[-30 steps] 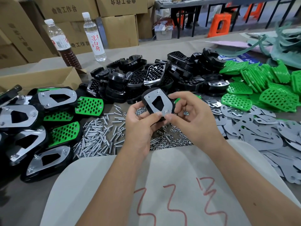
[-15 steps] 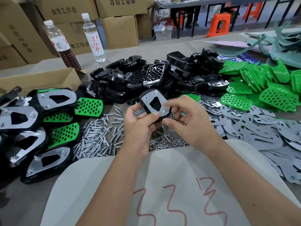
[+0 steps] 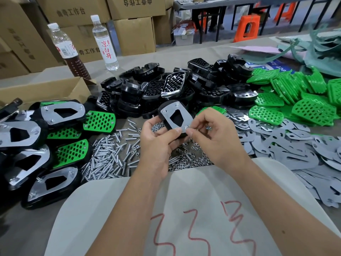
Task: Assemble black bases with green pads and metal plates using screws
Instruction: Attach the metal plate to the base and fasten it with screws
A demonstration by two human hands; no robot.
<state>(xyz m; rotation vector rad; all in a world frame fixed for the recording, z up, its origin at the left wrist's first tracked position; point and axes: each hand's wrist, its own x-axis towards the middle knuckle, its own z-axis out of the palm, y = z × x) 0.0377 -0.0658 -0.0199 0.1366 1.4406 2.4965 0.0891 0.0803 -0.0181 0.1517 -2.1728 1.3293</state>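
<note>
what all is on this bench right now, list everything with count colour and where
held assembly: one, black base with silver metal plate on top, centre, in both hands
finished assemblies: about eight, black with green pads or silver plates showing, left
black bases: a pile, too many to count, centre back
green pads: a heap, right back
metal plates: many, grey, right
screws: a loose pile, silver, left of centre
nuts: a loose pile, silver, under the hands
bottles: two, one clear, one with brown liquid, back left
cardboard boxes: several, brown, back
stool: one, orange, back right
left hand: grips the held assembly
right hand: pinches at the plate's near corner
</note>
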